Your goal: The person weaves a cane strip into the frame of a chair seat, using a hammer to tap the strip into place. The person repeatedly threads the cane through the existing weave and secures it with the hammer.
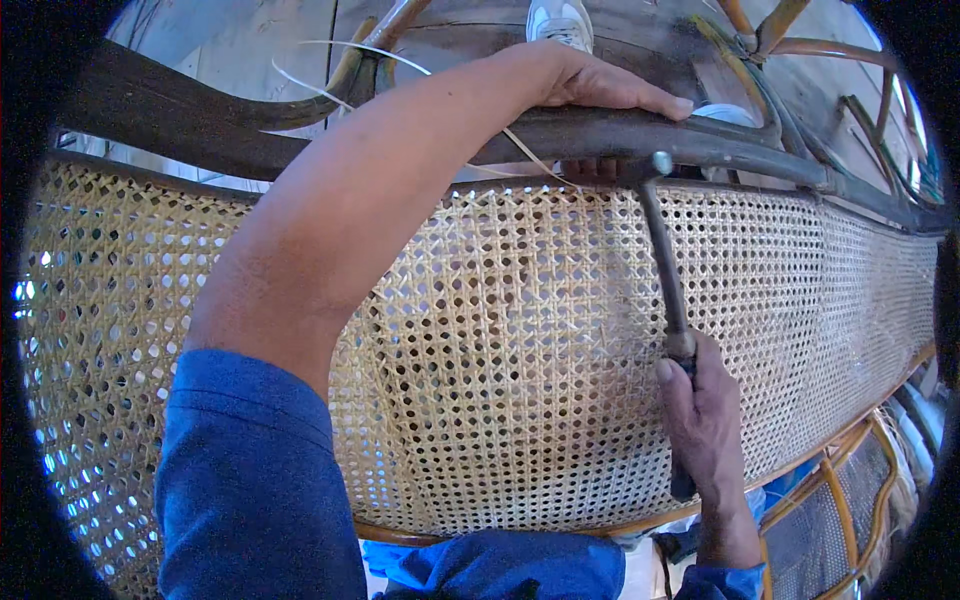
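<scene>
My right hand (700, 410) is wrapped round the dark grip of a hammer (668, 270), thumb along its side. The hammer points away from me; its head, with a shiny face, is at the far edge of a pale woven cane panel (540, 330). My left arm reaches across the panel and over a dark wooden rail (720, 150). There my left hand (605, 88) grips the rail, its thumb stretched to the right. Its other fingers are mostly hidden behind the rail; what look like fingertips show dimly below it, left of the hammer head.
Loose pale cane strands (300, 70) stick out near the rail at the upper left. Beyond the rail are a shoe (560, 22), curved cane poles (780, 25) and a plank floor. Another woven piece with an orange-brown frame (840, 510) stands at the lower right.
</scene>
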Available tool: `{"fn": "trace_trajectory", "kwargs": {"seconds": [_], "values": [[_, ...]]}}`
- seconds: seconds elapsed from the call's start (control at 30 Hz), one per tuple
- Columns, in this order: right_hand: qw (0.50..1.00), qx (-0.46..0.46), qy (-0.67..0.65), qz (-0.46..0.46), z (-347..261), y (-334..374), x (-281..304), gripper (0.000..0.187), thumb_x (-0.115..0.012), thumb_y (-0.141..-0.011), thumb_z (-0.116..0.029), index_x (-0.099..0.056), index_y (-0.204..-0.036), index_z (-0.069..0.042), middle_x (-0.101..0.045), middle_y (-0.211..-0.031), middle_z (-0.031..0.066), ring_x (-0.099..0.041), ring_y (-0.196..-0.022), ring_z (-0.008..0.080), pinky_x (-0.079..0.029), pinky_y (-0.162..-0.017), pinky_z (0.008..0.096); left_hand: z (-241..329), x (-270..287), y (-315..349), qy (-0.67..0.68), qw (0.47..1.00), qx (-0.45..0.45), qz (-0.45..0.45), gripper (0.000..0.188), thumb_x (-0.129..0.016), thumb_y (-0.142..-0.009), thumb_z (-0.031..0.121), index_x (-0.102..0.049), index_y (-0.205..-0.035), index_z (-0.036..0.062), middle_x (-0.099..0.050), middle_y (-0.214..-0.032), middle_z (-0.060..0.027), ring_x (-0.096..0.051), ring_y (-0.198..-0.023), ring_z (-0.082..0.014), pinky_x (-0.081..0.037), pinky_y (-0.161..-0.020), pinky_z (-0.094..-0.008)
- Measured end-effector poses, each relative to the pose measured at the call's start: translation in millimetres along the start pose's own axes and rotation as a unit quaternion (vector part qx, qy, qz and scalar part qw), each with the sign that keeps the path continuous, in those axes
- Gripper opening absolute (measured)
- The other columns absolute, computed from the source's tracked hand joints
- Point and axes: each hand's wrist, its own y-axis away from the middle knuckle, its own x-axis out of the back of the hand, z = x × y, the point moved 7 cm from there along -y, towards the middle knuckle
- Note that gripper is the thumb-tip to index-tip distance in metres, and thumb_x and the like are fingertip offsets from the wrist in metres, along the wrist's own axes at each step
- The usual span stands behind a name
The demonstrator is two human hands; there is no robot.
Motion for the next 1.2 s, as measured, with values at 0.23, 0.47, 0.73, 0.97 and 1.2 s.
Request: {"fn": "trace_trajectory", "kwargs": {"seconds": [0.23,0.47,0.73,0.97,1.2], "values": [[1.0,0.02,0.015,0.011,5.1,0.7,-2.0,0.021,-0.054,-0.09,-0.017,-0.047,-0.104,-0.004,-0.053,-0.067,0.0142,-0.056,-0.058,0.0233,-0.046,-0.056,0.0348,-13.2,11.2,-17.0,-0.03,0.997,0.039,-0.051,0.064,-0.051,-0.081,0.064,-0.06,-0.116,0.0103,-0.065,-0.105,-0.0074,-0.063,-0.081,-0.0188,-0.051,-0.076,-0.0355],[0.999,0.006,-0.052,0.002,-5.4,7.4,0.5,0.018,-0.053,-0.09,-0.016,-0.047,-0.102,-0.004,-0.054,-0.069,0.0141,-0.058,-0.059,0.0277,-0.046,-0.056,0.0356,-5.0,1.6,-6.2,0.015,0.998,0.016,-0.053,0.061,-0.051,-0.082,0.062,-0.061,-0.114,0.0098,-0.066,-0.104,-0.0059,-0.063,-0.08,-0.017,-0.051,-0.076,-0.0341],[1.0,0.021,0.008,-0.006,-7.9,-1.7,-5.7,0.02,-0.054,-0.089,-0.018,-0.047,-0.101,-0.004,-0.056,-0.07,0.0156,-0.059,-0.061,0.03,-0.046,-0.056,0.0385,-7.8,7.1,-14.7,0.003,0.999,-0.025,-0.03,0.058,-0.049,-0.083,0.063,-0.062,-0.106,0.0106,-0.066,-0.086,-0.0064,-0.059,-0.06,-0.0157,-0.051,-0.056,-0.0338],[0.998,0.058,0.014,0.006,-10.3,2.9,-7.5,0.02,-0.054,-0.09,-0.018,-0.047,-0.102,-0.004,-0.057,-0.068,0.0167,-0.059,-0.059,0.031,-0.046,-0.055,0.039,-9.1,0.9,-6.2,0.004,0.998,0.011,-0.054,0.058,-0.052,-0.082,0.062,-0.062,-0.108,0.0108,-0.067,-0.095,-0.0062,-0.062,-0.074,-0.0156,-0.051,-0.071,-0.0341],[0.997,0.037,-0.027,0.065,3.1,7.2,6.3,0.02,-0.054,-0.09,-0.017,-0.048,-0.103,-0.003,-0.058,-0.07,0.0149,-0.059,-0.06,0.0259,-0.046,-0.055,0.0358,3.1,-1.2,6.5,-0.026,0.999,-0.034,-0.031,0.063,-0.051,-0.08,0.066,-0.062,-0.105,0.0098,-0.067,-0.09,-0.0091,-0.062,-0.066,-0.0172,-0.053,-0.06,-0.0359]]}}
